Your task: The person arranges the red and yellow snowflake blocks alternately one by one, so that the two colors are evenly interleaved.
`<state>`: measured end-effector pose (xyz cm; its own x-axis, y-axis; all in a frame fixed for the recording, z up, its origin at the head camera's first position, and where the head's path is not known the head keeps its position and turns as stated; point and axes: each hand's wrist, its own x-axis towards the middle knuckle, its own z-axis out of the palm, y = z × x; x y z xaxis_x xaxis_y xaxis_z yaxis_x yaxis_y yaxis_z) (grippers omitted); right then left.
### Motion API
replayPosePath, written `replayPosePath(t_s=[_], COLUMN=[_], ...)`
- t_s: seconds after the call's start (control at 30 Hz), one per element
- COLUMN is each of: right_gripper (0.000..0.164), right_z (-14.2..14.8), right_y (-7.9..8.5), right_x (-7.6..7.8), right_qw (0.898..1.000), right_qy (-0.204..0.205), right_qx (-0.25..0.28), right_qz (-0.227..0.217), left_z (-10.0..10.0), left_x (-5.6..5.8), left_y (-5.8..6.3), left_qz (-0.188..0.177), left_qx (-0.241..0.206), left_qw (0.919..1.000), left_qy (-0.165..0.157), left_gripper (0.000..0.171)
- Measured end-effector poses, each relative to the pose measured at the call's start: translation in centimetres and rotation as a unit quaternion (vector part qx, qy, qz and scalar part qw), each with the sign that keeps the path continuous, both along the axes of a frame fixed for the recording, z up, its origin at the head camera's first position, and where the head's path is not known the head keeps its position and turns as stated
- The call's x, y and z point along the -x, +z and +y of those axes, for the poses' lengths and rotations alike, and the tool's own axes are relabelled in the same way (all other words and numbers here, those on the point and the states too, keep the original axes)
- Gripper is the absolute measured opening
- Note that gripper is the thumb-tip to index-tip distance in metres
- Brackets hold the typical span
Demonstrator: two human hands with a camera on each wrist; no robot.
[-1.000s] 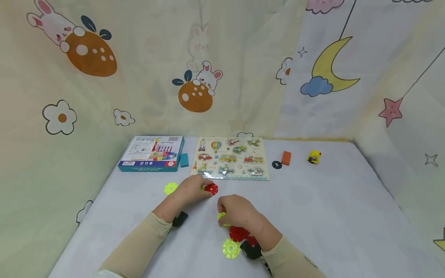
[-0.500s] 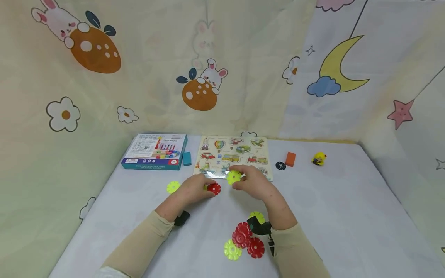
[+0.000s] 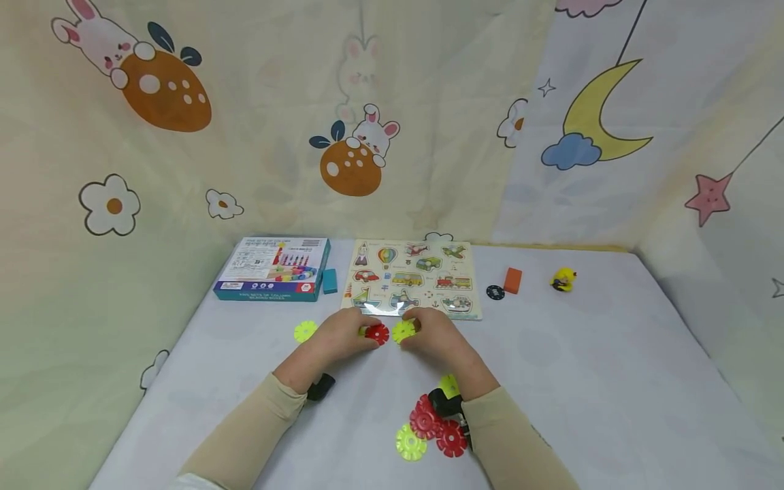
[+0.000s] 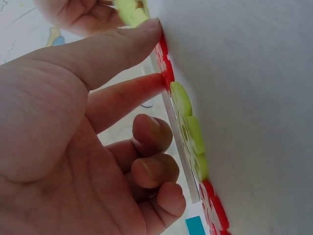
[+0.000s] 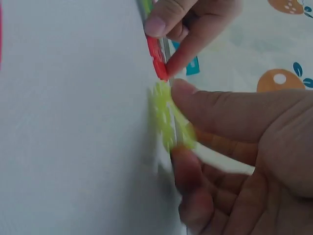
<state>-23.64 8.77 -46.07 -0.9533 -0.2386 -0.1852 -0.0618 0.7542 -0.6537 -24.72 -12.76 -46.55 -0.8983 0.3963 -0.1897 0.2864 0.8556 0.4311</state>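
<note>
My left hand pinches a red snowflake disc between thumb and forefinger, just in front of the picture puzzle board. In the left wrist view this disc sits in a row with a yellow-green disc and another red disc; whether they are joined I cannot tell. To the right, my right hand pinches a yellow-green snowflake disc by its edges, close to the red one. That disc looks blurred and tilted in the right wrist view. The left hand hides part of the row.
Several loose red and yellow-green discs lie by the right wrist, partly under its black camera. Behind are a box, a teal block, an orange block, a black round chip and a yellow duck.
My right hand took a yellow-green disc from the loose pile, carried it up and forward, then lowered it beside the red disc. My left hand has stayed in place on the row.
</note>
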Motion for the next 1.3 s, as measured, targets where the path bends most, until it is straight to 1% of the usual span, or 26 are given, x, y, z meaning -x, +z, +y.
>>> replayPosePath(t_s=[0.1, 0.2, 0.3, 0.4, 0.53, 0.63, 0.77, 0.87, 0.97, 1.07, 1.13, 1.23, 1.3], right_gripper=[0.044, 0.034, 0.030, 0.029, 0.028, 0.027, 0.024, 0.021, 0.020, 0.018, 0.015, 0.010, 0.008], right_z=[0.2, 0.4, 0.5, 0.6, 0.8, 1.0, 1.2, 1.5, 2.0, 2.9, 3.6, 4.7, 5.2], right_y=[0.0, 0.0, 0.0, 0.1, 0.1, 0.1, 0.2, 1.0, 2.6, 4.4, 5.3, 5.8, 5.9], right_x=[-0.2, -0.2, -0.3, -0.3, -0.2, -0.1, -0.1, -0.4, -1.0, -1.8, -2.5, -3.8, -4.9], right_qw=[0.999, 0.998, 0.999, 0.999, 0.999, 0.999, 1.000, 1.000, 1.000, 1.000, 0.999, 0.997, 0.995], right_qy=[-0.005, -0.003, 0.001, -0.005, -0.009, -0.006, 0.004, 0.020, 0.024, 0.024, 0.029, 0.049, 0.064], right_qx=[-0.036, -0.049, -0.044, -0.040, -0.037, -0.029, -0.015, -0.015, -0.012, 0.008, 0.028, 0.057, 0.068], right_qz=[0.024, 0.034, 0.027, 0.020, 0.015, 0.012, -0.003, -0.015, -0.016, -0.001, 0.013, 0.036, 0.039], left_z=[0.1, 0.3, 0.5, 1.0, 2.7, 4.1, 5.1, 5.1, 4.9, 4.9, 4.8, 4.8, 4.8], left_x=[-0.2, -0.3, -0.4, -0.1, 0.4, 0.7, 0.6, 0.6, 0.8, 1.0, 1.1, 1.0, 0.8], left_y=[0.2, 0.4, 0.4, 0.4, 0.7, 1.0, 1.0, 0.8, 0.5, 0.5, 0.5, 0.5, 0.5], left_qz=[0.015, 0.033, 0.043, 0.041, 0.040, 0.048, 0.058, 0.055, 0.048, 0.044, 0.040, 0.026, 0.017], left_qx=[0.007, 0.013, 0.020, 0.016, -0.003, -0.007, 0.010, 0.011, 0.001, -0.001, 0.000, -0.002, -0.004], left_qw=[0.9998, 0.9992, 0.9985, 0.9986, 0.9986, 0.9975, 0.9964, 0.9966, 0.9969, 0.9966, 0.9968, 0.9978, 0.9982], left_qy=[-0.009, -0.020, -0.027, -0.028, -0.035, -0.050, -0.061, -0.060, -0.063, -0.070, -0.069, -0.062, -0.057], left_gripper=[0.048, 0.048, 0.049, 0.050, 0.049, 0.047, 0.045, 0.042, 0.039, 0.039, 0.040, 0.043, 0.045])
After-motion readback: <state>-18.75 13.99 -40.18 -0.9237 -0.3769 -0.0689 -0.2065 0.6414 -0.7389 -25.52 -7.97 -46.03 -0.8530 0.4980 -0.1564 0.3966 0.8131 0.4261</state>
